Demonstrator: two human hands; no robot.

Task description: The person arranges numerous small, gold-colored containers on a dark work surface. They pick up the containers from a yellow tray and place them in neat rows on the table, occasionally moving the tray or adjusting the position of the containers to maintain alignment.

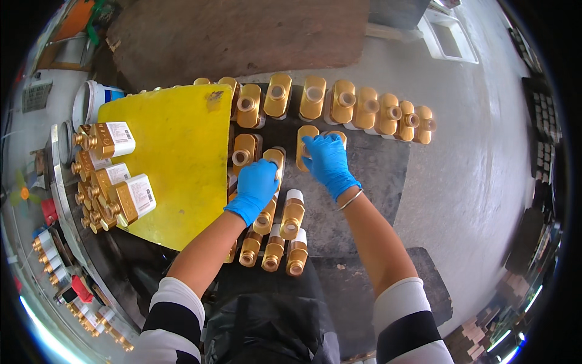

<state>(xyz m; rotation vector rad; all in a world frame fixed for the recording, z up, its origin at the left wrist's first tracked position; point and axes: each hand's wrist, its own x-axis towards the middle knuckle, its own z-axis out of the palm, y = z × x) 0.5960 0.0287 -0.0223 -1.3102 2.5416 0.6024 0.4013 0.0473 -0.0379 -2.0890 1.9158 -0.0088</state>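
Both my hands wear blue gloves. My left hand [256, 184] is closed on a gold bottle [274, 156] with an open neck, its fingers curled near the bottle's top. Farther right, my right hand [329, 160] grips the top of another gold bottle [307, 131], and its fingers hide the neck. Part of one more bottle shows behind that hand. Beside my left hand stands a gold bottle [245, 145] with an open mouth. Nearer to me, several bottles, among them one with a white label [293, 212], lean or lie with their mouths toward me.
A row of gold bottles [342, 100] lines the far edge of the dark table [370, 188]. To the left is a yellow board [176, 164], with labelled gold bottles [133, 199] lying at its left edge. A white bucket [91, 100] and a white crate [447, 36] stand beyond.
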